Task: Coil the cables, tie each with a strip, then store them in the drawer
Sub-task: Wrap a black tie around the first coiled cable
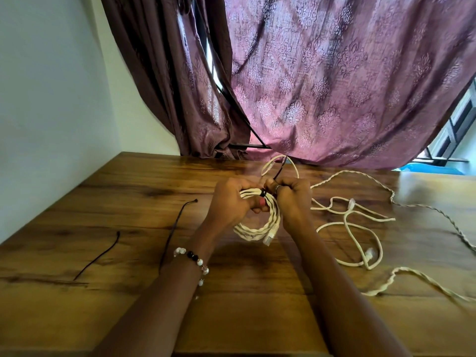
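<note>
Fingers of both hands are curled and closed on the coiled cable [260, 222], which is held a little above the wooden table [134, 202]. With the left hand [231, 199] the person grips the left side of the coil; the fingers wrap around the bundle of cream strands and the thumb lies under it. On the other side of the coil the right hand [293, 194] has its fingers pressed together around the strands and also on the black strip [263, 194], which goes around the top of the coil between the two hands. One thin dark end of this strip stands up from the right hand, away from the person. A clear plug hangs at the lower edge of the coil, and one more plug with a loop of cable rises behind the hands.

To the left of the coil two spare strips lie flat on the table: the longer strip [177, 222] is near the left wrist, and the shorter strip [99, 256] is farther to the left. To the right of the coil a loose cream cable [358, 228] lies in open loops, and a twisted cable [422, 207] runs around it toward the table edge. Behind the coil a purple curtain [334, 86] hangs down to the table.

A bead bracelet [193, 258] is on the left wrist.
</note>
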